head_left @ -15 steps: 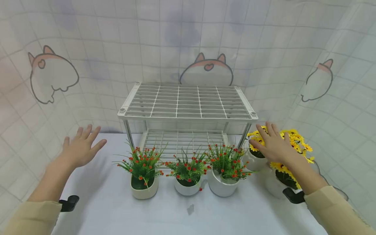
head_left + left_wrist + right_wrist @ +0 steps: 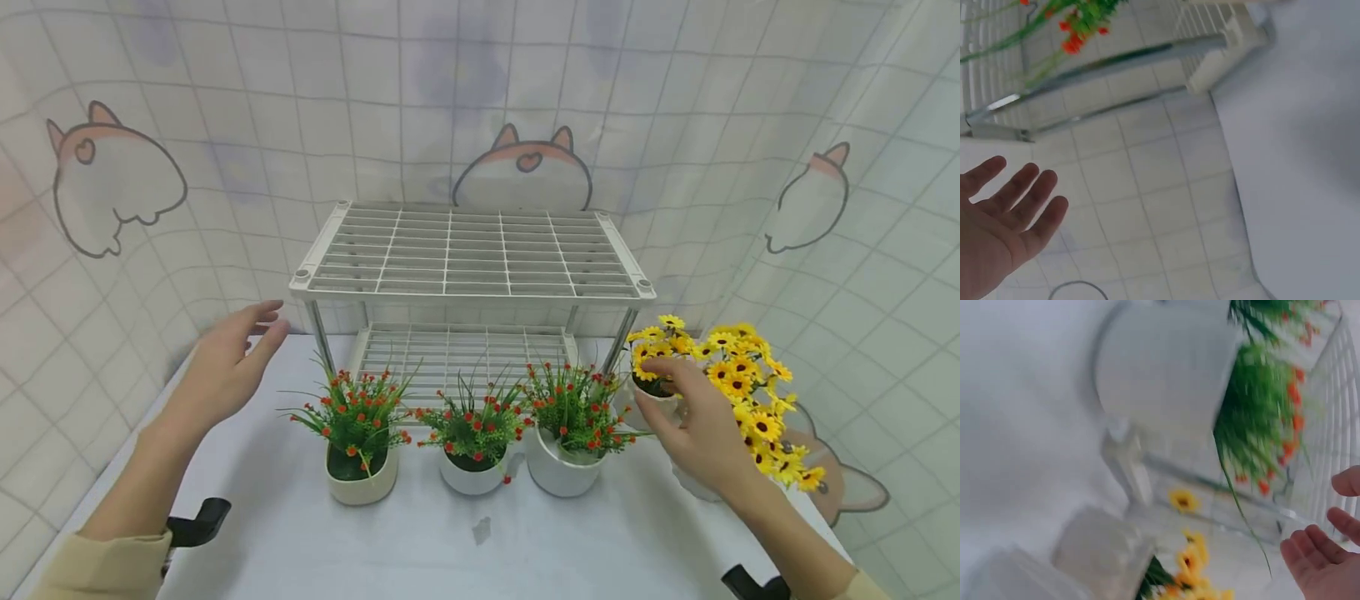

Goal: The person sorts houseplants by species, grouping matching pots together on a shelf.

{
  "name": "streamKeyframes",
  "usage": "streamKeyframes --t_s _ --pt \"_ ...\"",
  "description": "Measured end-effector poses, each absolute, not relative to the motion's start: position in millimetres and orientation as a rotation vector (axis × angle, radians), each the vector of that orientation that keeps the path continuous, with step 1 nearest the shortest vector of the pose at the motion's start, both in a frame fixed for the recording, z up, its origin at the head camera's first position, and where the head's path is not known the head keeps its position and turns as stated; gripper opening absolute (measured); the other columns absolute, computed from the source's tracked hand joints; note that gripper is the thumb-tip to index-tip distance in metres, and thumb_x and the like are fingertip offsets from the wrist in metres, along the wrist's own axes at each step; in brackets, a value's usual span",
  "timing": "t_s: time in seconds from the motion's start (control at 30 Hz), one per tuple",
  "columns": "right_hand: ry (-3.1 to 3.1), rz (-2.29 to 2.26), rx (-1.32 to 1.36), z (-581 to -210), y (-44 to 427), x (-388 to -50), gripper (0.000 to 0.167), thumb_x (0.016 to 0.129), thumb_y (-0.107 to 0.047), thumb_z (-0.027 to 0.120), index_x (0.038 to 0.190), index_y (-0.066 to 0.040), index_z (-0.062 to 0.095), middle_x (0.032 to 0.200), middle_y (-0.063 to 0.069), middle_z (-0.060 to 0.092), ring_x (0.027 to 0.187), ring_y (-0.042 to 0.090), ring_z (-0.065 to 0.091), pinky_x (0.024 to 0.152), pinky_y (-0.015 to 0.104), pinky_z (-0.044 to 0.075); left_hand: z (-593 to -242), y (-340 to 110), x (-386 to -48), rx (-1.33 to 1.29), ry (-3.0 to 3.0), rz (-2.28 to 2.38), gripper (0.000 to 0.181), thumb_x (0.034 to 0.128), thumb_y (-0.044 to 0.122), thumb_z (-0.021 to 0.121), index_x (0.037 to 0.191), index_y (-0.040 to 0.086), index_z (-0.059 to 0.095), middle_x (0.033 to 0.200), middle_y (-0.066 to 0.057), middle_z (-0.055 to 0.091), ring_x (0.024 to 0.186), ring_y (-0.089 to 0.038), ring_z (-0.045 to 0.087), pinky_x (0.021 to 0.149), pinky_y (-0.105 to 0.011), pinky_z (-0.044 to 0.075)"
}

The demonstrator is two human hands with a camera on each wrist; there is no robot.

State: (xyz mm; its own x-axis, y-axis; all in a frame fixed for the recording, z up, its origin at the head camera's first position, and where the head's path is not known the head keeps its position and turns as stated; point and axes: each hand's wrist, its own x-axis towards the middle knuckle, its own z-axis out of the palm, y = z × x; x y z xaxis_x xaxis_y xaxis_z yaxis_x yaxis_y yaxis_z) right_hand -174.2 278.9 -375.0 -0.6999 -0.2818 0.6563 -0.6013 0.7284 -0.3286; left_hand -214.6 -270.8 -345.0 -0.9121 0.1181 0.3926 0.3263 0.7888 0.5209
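My left hand [image 2: 225,371] hovers left of the white wire rack [image 2: 474,297], holding nothing, its fingers loosely bent in the left wrist view. At the right, my right hand [image 2: 705,429] is near the yellow-flowered potted plants; in the right wrist view its fingers [image 2: 1310,547] are slightly curled with nothing in them. In the head view it partly covers the rear yellow plant [image 2: 651,346] and the bigger yellow plant [image 2: 750,392]. In front of the rack stand three red-flowered plants: left [image 2: 360,417], middle [image 2: 480,421] and right [image 2: 573,408], in whitish pots.
The rack has two grid tiers on metal posts; its lower tier [image 2: 465,358] sits behind the red-flowered plants. A white cloth [image 2: 360,558] covers the table. A tile-patterned curtain [image 2: 262,167] with cartoon drawings surrounds it. A small grey patch [image 2: 482,530] marks the cloth.
Both hands were spread flat. The left has turned sideways and shifted right, its fingers bending. The right has moved lower, fingers bending, and more of the yellow flowers shows. The potted plants have stayed put.
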Motion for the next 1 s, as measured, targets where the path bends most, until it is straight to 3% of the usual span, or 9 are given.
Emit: streamKeyframes --t_s 0.07,0.2,0.33,0.47,0.57,0.7,0.87,1.0 --pt "-2.321 0.804 0.663 -384.0 274.0 -163.5 0.046 0.085 0.008 0.077 0.127 0.001 0.062 0.123 0.009 0.065 0.108 0.022 0.062 0.09 0.014 0.048 -340.6 -261.5 -213.3 -0.352 -2.59 -0.949 0.057 0.1109 0.038 0.045 0.152 -0.001 0.042 0.141 -0.029 0.053 0.128 -0.049 0.05 0.101 -0.067 0.041" --pt "-2.31 0.995 0.559 -401.7 264.1 -144.8 0.048 0.089 0.011 0.072 0.134 -0.002 0.058 0.128 0.007 0.062 0.116 0.011 0.057 0.09 0.012 0.048 -332.0 -249.5 -210.2 -0.352 -2.532 -1.08 0.056 0.1112 0.036 0.045 0.155 0.003 0.037 0.144 -0.028 0.051 0.13 -0.049 0.049 0.101 -0.068 0.041" --pt "-2.291 1.282 0.379 -414.8 256.0 -130.7 0.031 0.109 -0.003 0.046 0.139 0.002 0.05 0.135 0.007 0.055 0.122 0.01 0.051 0.093 0.013 0.046 -328.8 -242.0 -210.6 -0.371 -2.513 -1.2 0.058 0.1114 0.034 0.045 0.159 0.005 0.029 0.146 -0.027 0.047 0.127 -0.048 0.052 0.098 -0.068 0.042" --pt "-2.221 1.566 0.191 -427.0 252.4 -123.5 0.038 0.115 -0.013 0.023 0.141 0.007 0.041 0.138 0.01 0.048 0.127 0.018 0.047 0.095 0.016 0.047 -331.4 -235.8 -213.0 -0.378 -2.502 -1.261 0.06 0.1109 0.036 0.046 0.159 0.005 0.027 0.146 -0.027 0.047 0.124 -0.046 0.054 0.098 -0.067 0.043" --pt "-2.242 1.673 0.085 -438.6 249.4 -121.8 0.034 0.112 -0.004 0.03 0.144 0.005 0.036 0.142 0.013 0.044 0.129 0.02 0.044 0.095 0.014 0.046 -333.3 -233.7 -214.1 -0.357 -2.488 -1.285 0.061 0.1105 0.037 0.047 0.158 0.005 0.028 0.146 -0.027 0.048 0.124 -0.047 0.054 0.099 -0.068 0.042" --pt "-2.333 1.809 -0.045 -452.0 241.2 -122.6 0.049 0.105 0.005 0.049 0.149 0.002 0.028 0.15 0.015 0.034 0.135 0.024 0.039 0.093 0.012 0.045 -334.3 -231.0 -217.8 -0.336 -2.453 -1.338 0.058 0.1105 0.037 0.047 0.157 0.005 0.032 0.145 -0.025 0.049 0.126 -0.045 0.054 0.101 -0.066 0.043" --pt "-2.335 1.96 -0.35 -463.6 229.8 -126.3 0.06 0.1 -0.006 0.067 0.14 0.0 0.023 0.149 0.021 0.03 0.135 0.039 0.043 0.087 0.015 0.049 -335.4 -224.5 -224.5 -0.317 -2.387 -1.419 0.054 0.1107 0.034 0.048 0.152 0.002 0.037 0.139 -0.022 0.053 0.13 -0.039 0.053 0.103 -0.057 0.046" --pt "-2.348 2.004 -0.464 -469.4 223.8 -127.7 0.073 0.096 -0.013 0.075 0.141 0.001 0.019 0.15 0.025 0.027 0.138 0.044 0.04 0.102 0.032 0.048 -336.8 -220.7 -228.7 -0.301 -2.344 -1.476 0.054 0.1111 0.034 0.046 0.151 0.0 0.036 0.134 -0.022 0.054 0.129 -0.038 0.053 0.104 -0.058 0.045"
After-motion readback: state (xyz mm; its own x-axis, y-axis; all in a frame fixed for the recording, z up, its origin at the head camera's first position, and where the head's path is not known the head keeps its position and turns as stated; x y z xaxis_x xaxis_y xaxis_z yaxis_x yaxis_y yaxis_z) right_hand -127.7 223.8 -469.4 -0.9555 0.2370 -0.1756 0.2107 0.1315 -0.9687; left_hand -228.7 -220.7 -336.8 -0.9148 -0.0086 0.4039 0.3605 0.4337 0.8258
